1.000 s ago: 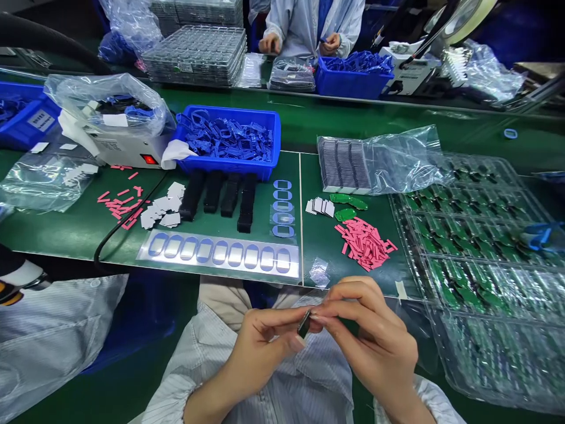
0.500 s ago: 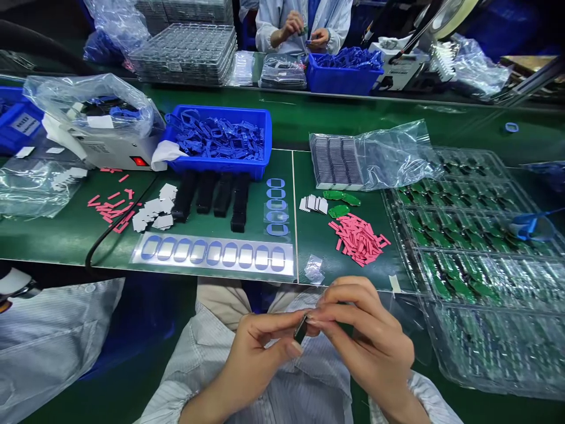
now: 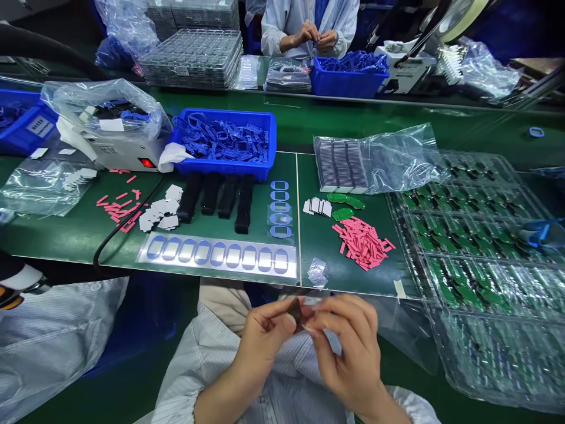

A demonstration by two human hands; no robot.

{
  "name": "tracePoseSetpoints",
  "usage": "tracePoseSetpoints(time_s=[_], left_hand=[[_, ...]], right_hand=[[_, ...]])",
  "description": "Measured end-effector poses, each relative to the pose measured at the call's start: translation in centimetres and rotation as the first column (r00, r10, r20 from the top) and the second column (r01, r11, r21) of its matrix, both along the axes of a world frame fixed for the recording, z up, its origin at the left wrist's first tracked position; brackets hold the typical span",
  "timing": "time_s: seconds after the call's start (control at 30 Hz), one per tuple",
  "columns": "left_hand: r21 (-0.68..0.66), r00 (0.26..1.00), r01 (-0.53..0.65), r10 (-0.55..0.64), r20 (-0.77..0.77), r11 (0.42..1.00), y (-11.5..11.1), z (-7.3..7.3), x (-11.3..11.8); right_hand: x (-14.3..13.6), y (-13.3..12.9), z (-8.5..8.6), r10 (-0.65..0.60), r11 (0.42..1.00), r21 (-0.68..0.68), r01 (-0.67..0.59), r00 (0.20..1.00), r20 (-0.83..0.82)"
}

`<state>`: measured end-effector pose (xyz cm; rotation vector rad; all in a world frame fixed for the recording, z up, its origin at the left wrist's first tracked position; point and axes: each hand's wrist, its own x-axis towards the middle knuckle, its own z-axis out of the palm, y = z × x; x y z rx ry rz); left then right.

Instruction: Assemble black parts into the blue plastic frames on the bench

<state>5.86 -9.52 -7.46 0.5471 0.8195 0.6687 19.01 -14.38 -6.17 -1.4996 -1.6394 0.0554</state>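
Low in front of my body, just off the table's front edge, my left hand pinches a small dark flat piece between thumb and fingers. The piece is tilted, and its kind cannot be made out. My right hand is close beside it, thumb and fingertips pressed together at the piece's right side. Something pale and thin shows at those fingertips, blurred. Nearest on the table are a few small clear films, a heap of pink strips and a sheet of blue-rimmed oval stickers.
Behind are a blue bin of blue plastic frames, black bundles, white pads and bagged grey pieces. Clear trays of green boards stand at the right. A co-worker's hands work across the table.
The dark piece has turned so more of its flat face shows. My right hand has shifted slightly left and down, its fingers more curled. The view has moved slightly.
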Motion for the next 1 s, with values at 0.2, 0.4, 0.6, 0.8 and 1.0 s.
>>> tracePoseSetpoints(time_s=[0.2,0.4,0.6,0.8,1.0], left_hand=[[-0.141,0.988,-0.152,0.154,0.001,0.978,0.8,-0.1,0.1],[0.081,0.994,-0.102,0.1,0.033,0.991,1.9,0.5,-0.9],[0.462,0.992,-0.038,0.089,-0.089,0.886,3.2,1.9,-2.3],[0.634,0.944,0.162,0.069,-0.323,0.756,3.4,3.3,-3.0],[0.37,0.952,0.307,-0.274,-0.14,0.877,4.0,3.9,-3.1]], right_hand=[[3.6,1.0,-3.2,-0.223,0.954,-0.22,0.202,0.972,-0.071],[4.2,2.5,-6.4,-0.26,0.943,-0.121,0.311,0.913,0.314],[3.6,0.7,-5.7,0.005,0.996,-0.081,0.029,0.918,0.397],[3.1,1.6,-2.0,0.122,0.992,-0.033,-0.122,0.992,0.018],[2.9,4.5,1.9,0.524,0.823,-0.071,-0.563,0.803,-0.284]])
